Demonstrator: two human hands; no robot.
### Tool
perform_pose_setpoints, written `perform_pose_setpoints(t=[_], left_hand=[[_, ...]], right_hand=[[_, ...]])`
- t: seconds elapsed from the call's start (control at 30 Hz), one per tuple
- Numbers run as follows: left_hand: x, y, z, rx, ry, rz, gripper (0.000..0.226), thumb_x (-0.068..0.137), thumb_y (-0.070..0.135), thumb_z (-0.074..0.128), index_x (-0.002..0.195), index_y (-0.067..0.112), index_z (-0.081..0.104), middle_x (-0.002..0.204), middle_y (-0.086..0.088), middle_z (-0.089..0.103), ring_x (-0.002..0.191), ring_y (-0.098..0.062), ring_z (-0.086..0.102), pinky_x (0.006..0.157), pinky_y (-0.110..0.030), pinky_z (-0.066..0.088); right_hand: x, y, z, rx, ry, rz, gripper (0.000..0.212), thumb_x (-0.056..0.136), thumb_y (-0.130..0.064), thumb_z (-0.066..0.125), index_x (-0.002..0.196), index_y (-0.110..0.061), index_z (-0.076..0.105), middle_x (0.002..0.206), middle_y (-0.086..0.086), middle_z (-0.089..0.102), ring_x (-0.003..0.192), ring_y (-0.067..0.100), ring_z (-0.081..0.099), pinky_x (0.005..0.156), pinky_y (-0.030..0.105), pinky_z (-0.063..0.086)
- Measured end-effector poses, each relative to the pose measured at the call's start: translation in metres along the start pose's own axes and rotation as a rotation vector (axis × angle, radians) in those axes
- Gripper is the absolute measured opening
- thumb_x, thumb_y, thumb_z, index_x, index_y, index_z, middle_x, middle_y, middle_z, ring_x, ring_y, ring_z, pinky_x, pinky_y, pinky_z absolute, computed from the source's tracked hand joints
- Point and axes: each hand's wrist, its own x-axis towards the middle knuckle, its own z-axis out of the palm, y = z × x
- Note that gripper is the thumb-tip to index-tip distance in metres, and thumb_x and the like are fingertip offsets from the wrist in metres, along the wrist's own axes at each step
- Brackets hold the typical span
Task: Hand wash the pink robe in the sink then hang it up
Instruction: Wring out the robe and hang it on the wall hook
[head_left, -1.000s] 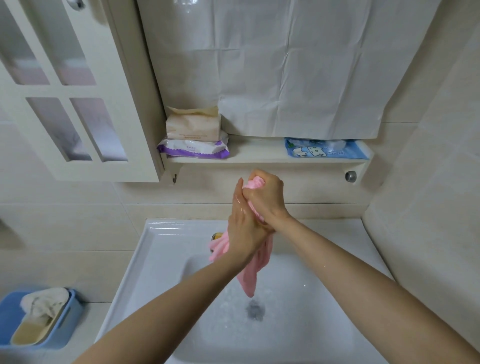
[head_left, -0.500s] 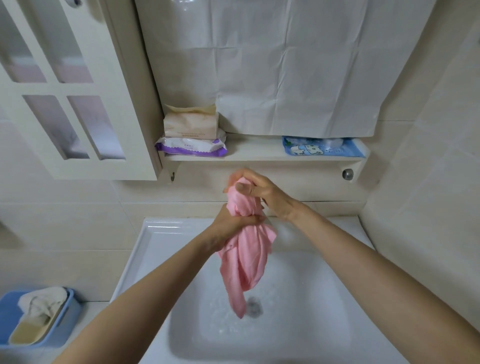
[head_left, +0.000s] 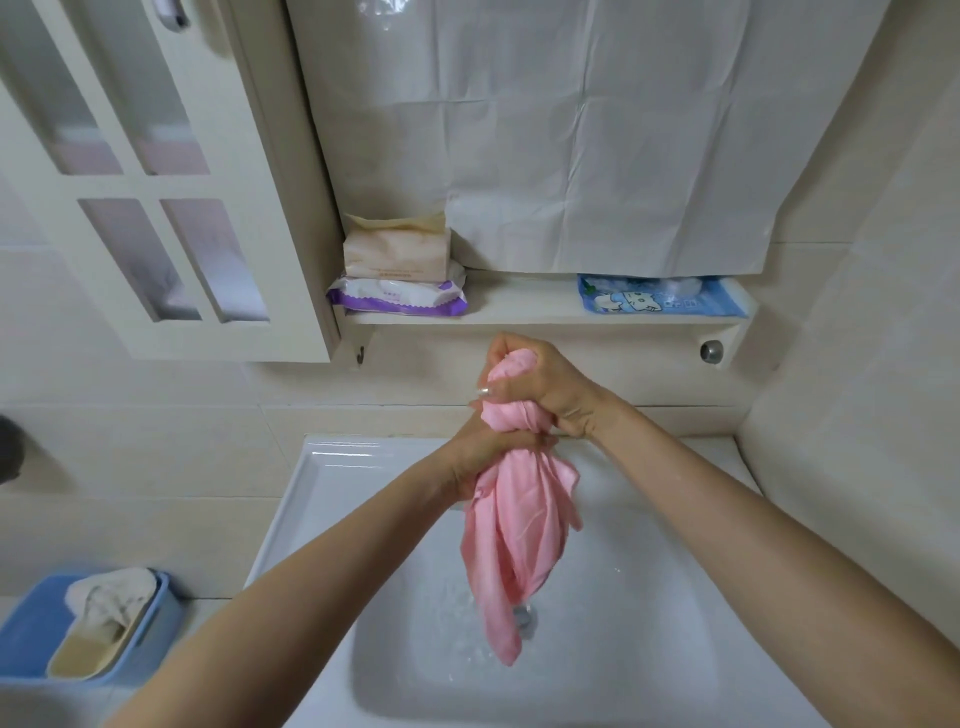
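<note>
I wring the pink cloth robe (head_left: 519, 535), left hand (head_left: 485, 449) and right hand (head_left: 545, 387) clenched round it; next I'd regrip lower.

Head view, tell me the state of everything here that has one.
pink robe, bunched, dangling, held by both hands.
right hand, grips the robe's top.
left hand, grips the robe just below.
sink, wet, bubbles in its bowl.
blue tub, holds a crumpled cloth.

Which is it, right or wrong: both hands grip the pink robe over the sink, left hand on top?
Wrong: the head view shows the right hand on top, the left hand below; both grip the pink robe over the sink.
</note>
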Motion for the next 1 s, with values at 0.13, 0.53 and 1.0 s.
perform_pose_setpoints(t=[0.13,0.53,1.0], left_hand=[[0.006,0.002,0.008,0.156,0.227,-0.026,0.057,0.048,0.013,0.071,0.102,-0.002,0.061,0.095,-0.026,0.066,0.086,-0.033,0.065,0.083,-0.048,0.055],[0.014,-0.023,0.024,0.917,0.607,0.082,0.035,0.085,0.028,0.055,0.111,0.011,0.038,0.086,-0.007,0.066,0.082,-0.03,0.063,0.078,-0.039,0.048],[0.022,-0.022,0.02,0.662,0.516,0.03,0.047,0.062,0.044,0.048,0.092,0.01,0.058,0.083,-0.001,0.064,0.079,-0.023,0.061,0.068,-0.032,0.047]], right_hand=[[0.007,0.016,0.01,0.112,0.397,0.042,0.029,0.052,-0.006,0.074,0.053,-0.024,0.052,0.068,0.011,0.047,0.069,0.028,0.05,0.068,0.044,0.047],[0.016,0.032,0.018,0.068,0.821,0.179,0.032,0.061,0.002,0.064,0.049,-0.016,0.041,0.05,-0.003,0.042,0.056,0.02,0.043,0.054,0.025,0.033],[0.019,0.031,0.019,0.011,0.752,0.094,0.036,0.071,-0.001,0.063,0.052,-0.017,0.037,0.052,-0.004,0.036,0.055,0.016,0.035,0.053,0.025,0.03]])
